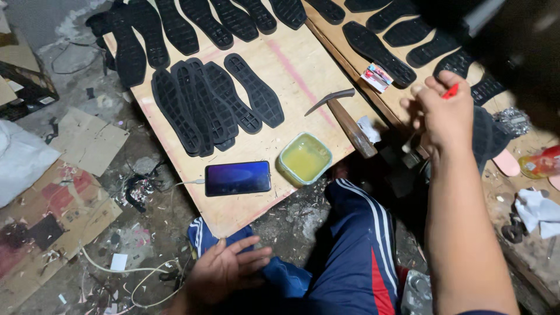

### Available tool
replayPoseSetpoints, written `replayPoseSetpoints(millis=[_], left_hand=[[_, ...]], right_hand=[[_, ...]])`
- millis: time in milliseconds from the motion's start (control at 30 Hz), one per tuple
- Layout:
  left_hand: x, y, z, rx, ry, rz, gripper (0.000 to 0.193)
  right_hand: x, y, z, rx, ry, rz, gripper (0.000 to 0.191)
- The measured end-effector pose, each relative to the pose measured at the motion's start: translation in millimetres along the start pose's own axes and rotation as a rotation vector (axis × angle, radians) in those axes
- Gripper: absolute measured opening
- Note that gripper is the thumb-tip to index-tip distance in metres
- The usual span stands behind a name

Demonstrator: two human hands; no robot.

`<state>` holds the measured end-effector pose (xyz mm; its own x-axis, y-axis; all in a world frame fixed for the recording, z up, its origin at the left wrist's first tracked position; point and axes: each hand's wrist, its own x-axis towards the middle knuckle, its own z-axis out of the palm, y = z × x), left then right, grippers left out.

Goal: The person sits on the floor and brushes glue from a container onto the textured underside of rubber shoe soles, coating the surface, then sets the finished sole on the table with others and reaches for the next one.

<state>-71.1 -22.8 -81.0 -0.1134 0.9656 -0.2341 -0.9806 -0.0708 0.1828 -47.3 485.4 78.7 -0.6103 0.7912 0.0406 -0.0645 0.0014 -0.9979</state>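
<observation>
Plywood board (303, 76) across the floor, largest thing in view, laid with rows of black rubber shoe soles (216, 105) — some fanned and overlapping, others flat in a line. Second board at right with more soles. Near the board's front edge: a hammer (350, 125) lying head-left, a dark smartphone (237, 178) on its cable, a square pale-green tub (305, 157) roughly half full of yellowish adhesive, lid off.

Right hand (446, 114) raised, fingers pinched shut on a slim red tool (450, 91); tip hidden. Left hand (224, 271) spread flat on the blue track-trouser knee, holding nothing.

Best kept steady and low over the tub — drips caught there, well away from the phone just beside it.
</observation>
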Motion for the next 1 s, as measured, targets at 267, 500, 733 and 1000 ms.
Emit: replayPoseSetpoints(millis=[267, 500, 733, 1000], left_hand=[[-1, 0, 5, -0.006, -0.062, 0.034, 0.072], [4, -3, 9, 0.031, -0.015, 0.066, 0.071], [2, -11, 11, 0.086, 0.066, 0.126, 0.067], [10, -25, 24, 0.343, 0.162, 0.149, 0.063]], right_hand=[[-153, 22, -110, -1.206, 0.291, -0.291, 0.054], [-149, 68, -171, -1.163, 0.296, 0.027, 0.055], [-138, 84, -177, -0.569, 0.395, 0.195, 0.033], [-184, -4, -141, -0.102, 0.02, 0.023, 0.017]])
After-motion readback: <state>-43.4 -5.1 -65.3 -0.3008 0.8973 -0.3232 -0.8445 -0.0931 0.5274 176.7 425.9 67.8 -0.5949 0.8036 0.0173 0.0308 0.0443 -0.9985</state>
